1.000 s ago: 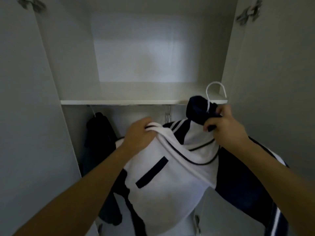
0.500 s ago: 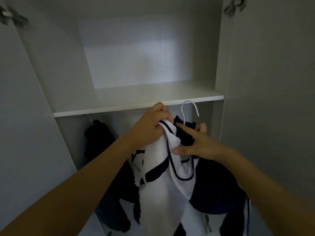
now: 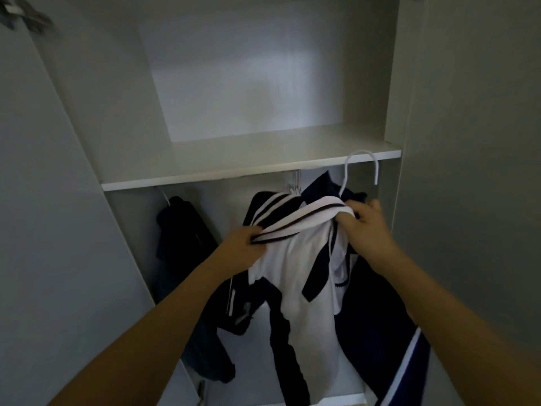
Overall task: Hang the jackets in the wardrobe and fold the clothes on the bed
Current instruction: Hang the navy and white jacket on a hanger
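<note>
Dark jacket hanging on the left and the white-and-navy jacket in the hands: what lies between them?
In the head view, only bare wardrobe back wall separates the dark jacket from the white-and-navy jacket; the two garments hang apart.

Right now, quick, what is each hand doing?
Left hand: closed, gripping the white and navy striped fabric jacket.
Right hand: closed, gripping the same jacket near its white wire hanger.

A home bedroom setting was indicated by an open fitted wardrobe [image 3: 73,200] with pale panels, a bare shelf [image 3: 248,159] and door hinges. A dark garment [image 3: 184,230] was hung below the shelf, and a white hanger hook [image 3: 361,165] was seen there.
</note>
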A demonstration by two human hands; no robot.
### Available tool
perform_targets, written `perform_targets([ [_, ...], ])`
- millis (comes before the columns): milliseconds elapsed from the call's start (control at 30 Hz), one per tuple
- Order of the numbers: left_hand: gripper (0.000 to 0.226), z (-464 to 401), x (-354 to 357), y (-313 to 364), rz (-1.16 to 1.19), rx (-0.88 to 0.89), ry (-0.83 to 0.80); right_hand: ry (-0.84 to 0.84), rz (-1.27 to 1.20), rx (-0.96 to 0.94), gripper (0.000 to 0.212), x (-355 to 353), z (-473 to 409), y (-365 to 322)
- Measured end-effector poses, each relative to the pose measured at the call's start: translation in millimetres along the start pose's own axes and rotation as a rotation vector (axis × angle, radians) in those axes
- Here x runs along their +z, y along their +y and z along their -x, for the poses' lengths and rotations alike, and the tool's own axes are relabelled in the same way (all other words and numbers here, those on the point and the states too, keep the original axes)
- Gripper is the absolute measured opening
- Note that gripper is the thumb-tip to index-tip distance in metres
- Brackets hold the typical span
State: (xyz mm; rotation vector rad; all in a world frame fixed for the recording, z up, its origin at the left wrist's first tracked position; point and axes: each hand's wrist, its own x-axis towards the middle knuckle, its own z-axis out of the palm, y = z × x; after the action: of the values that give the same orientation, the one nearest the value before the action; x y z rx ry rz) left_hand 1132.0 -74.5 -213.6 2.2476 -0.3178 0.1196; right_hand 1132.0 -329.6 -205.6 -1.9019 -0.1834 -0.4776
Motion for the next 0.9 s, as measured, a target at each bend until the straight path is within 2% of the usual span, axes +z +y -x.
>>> perform_targets([
  [100, 0.021, 2.7, 5.9, -18.5, 0.555, -0.236, 0.085, -0.016, -0.003, 0.010, 0.015, -3.0, 3.8, -0.3],
  [167, 0.024, -5.8, 5.2, -14.2, 0.733, -0.261, 0.207, -0.088, 0.065, 0.051, 0.016, -6.8, 3.7, 3.9],
  [200, 0.028, -10.1, 2.9, -9.0, 0.680, -0.218, 0.265, -0.158, 0.104, 0.084, 0.016, -9.9, 3.2, 7.8],
  [267, 0.033, -15.0, -5.5, 5.8, 0.323, -0.007, 0.310, -0.345, 0.137, 0.217, 0.005, -17.4, 6.3, 12.0],
  [300, 0.032, -17.0, -9.0, 13.2, 0.102, 0.131, 0.273, -0.434, 0.133, 0.277, 0.016, -20.0, 9.9, 13.3],
  [367, 0.026, -23.5, -12.8, 27.9, -0.261, 0.361, 0.102, -0.525, 0.153, 0.374, 0.052, -22.0, 18.5, 13.5],
  [433, 0.024, -27.5, -8.0, 45.7, -0.473, 0.524, -0.032, -0.545, 0.168, 0.380, 0.088, -16.4, 24.0, 9.4],
  [467, 0.024, -27.6, -4.7, 55.0, -0.495, 0.585, -0.056, -0.554, 0.159, 0.354, 0.095, -12.2, 25.4, 7.6],
  [500, 0.023, -26.6, -1.7, 63.6, -0.474, 0.632, -0.057, -0.559, 0.146, 0.309, 0.091, -7.9, 26.5, 5.1],
  [567, 0.019, -24.8, 2.0, 73.3, -0.410, 0.672, -0.041, -0.545, 0.131, 0.197, 0.058, 1.1, 26.9, 1.9],
  [633, 0.015, -22.7, 3.5, 74.8, -0.383, 0.672, -0.019, -0.464, 0.116, 0.108, 0.017, 8.4, 25.6, 0.6],
  [667, 0.014, -21.5, 3.4, 73.4, -0.381, 0.664, -0.002, -0.422, 0.120, 0.079, 0.013, 10.3, 25.3, 2.1],
  [767, 0.016, -20.4, -1.5, 56.9, -0.337, 0.531, 0.035, -0.333, 0.086, 0.123, 0.018, 10.7, 24.6, 7.1],
  [900, 0.016, -22.4, 1.2, 12.6, -0.223, 0.112, 0.032, -0.246, -0.068, 0.195, 0.035, 6.5, 26.2, 11.2],
])
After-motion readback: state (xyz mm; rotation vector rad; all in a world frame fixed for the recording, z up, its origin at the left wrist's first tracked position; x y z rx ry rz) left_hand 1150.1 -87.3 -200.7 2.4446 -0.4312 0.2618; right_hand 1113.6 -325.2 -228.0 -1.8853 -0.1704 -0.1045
